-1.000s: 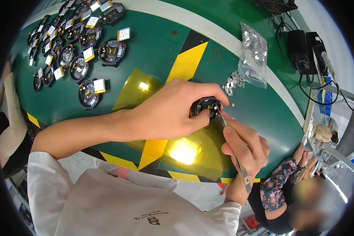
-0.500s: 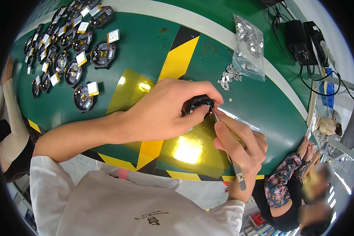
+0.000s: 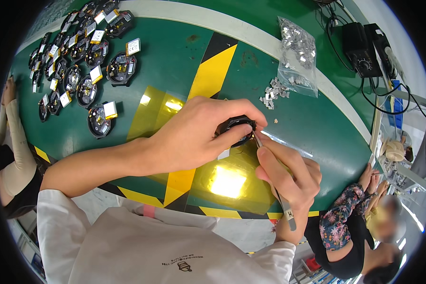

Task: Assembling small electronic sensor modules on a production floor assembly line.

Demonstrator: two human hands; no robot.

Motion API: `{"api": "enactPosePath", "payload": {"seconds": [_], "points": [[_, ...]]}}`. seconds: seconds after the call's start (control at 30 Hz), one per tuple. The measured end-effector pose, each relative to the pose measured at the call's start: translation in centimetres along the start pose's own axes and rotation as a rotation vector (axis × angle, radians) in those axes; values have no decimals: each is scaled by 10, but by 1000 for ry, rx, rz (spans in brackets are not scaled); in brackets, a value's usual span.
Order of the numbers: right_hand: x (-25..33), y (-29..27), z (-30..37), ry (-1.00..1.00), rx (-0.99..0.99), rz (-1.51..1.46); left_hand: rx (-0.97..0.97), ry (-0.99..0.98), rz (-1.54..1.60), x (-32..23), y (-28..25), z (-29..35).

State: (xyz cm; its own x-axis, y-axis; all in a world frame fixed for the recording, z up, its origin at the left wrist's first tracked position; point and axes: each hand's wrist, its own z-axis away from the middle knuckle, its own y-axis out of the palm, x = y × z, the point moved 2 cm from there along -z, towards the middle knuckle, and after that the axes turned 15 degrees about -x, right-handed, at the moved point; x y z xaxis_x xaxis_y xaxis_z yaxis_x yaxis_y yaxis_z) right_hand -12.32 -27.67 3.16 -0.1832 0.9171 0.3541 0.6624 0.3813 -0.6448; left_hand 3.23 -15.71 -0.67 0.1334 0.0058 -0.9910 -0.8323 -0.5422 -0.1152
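Note:
Thumb and fingers of my left hand [image 3: 194, 130] are closed round a small black watch case [image 3: 234, 124], tilted with its open inside showing. A whitish piece, perhaps its battery [image 3: 223, 154], peeks out below that hand. My right hand [image 3: 291, 177] pinches a pair of metal tweezers [image 3: 286, 208]. Their tips meet the right rim of the case, close to my left fingertips. What lies between the tips is too small to make out. Under both hands is a yellow transparent sheet [image 3: 203, 189] on the green table.
Several open black watch cases [image 3: 99, 120] with white batteries attached crowd the left side. Small grey metal pieces [image 3: 272, 92] lie beyond my right hand, beside a clear bag [image 3: 297, 52] of them. A black control box [image 3: 359, 49] with cables stands far right. Other people's arms [image 3: 338, 215] flank the table.
The watch case has tilted slightly, so more of its inside shows, and the whitish piece below is more visible. The tweezers stay at its rim.

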Motion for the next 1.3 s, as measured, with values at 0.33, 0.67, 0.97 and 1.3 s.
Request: {"api": "enactPosePath", "payload": {"seconds": [0.33, 0.67, 0.97, 1.3], "points": [[5, 3, -2, -64, -15, 52, -1, -25, 36, 1, 1, 1], [11, 1, -1, -73, -19, 82, 40, -58, 125, -1, 2, 0], [12, 0, 0, -68, -25, 79, 99, -21, 72, -3, 1, -2], [11, 1, 1, -65, -29, 79, 88, -1, 66, -1, 1, 0]]}}
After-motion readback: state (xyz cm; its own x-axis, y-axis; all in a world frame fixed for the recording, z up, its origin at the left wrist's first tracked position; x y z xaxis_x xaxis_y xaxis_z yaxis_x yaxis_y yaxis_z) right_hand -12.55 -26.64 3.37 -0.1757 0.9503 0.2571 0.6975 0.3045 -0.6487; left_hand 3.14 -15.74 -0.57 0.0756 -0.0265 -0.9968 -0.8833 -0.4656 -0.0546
